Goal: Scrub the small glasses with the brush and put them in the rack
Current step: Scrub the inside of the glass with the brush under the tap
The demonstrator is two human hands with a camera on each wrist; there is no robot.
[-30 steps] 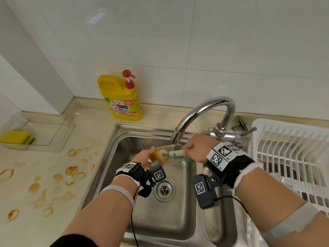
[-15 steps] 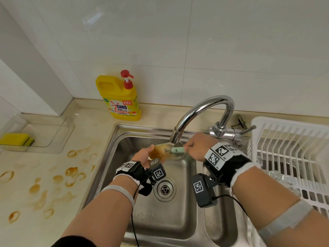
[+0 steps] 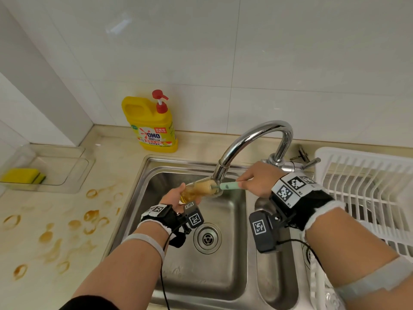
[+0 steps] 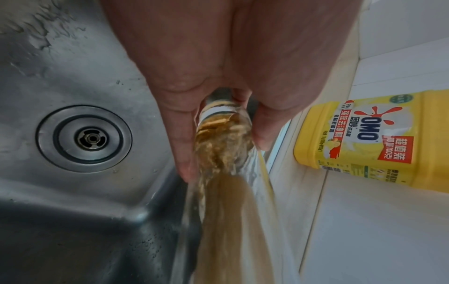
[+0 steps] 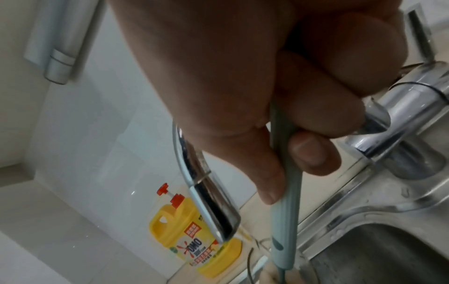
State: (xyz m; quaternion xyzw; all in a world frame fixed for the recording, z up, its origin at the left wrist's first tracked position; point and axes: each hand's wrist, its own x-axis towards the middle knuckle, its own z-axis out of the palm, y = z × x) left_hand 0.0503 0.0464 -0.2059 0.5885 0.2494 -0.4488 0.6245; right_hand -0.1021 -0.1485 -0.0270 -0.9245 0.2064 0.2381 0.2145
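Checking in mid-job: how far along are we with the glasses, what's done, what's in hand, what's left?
Done: at least one clear glass seems to sit in the white rack; the count is unclear. In hand: the left hand holds a small glass on its side over the sink, brownish liquid inside, while the right hand works the brush into it. Left: finish scrubbing and rack it. No other dirty glasses are visible.

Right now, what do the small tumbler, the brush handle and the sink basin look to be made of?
Small clear tumbler: probably glass, transparent with brown liquid showing through. Mint-green brush handle: likely matte plastic, uniform colour. Grey sink basin: apparently brushed stainless steel, with dull reflections.
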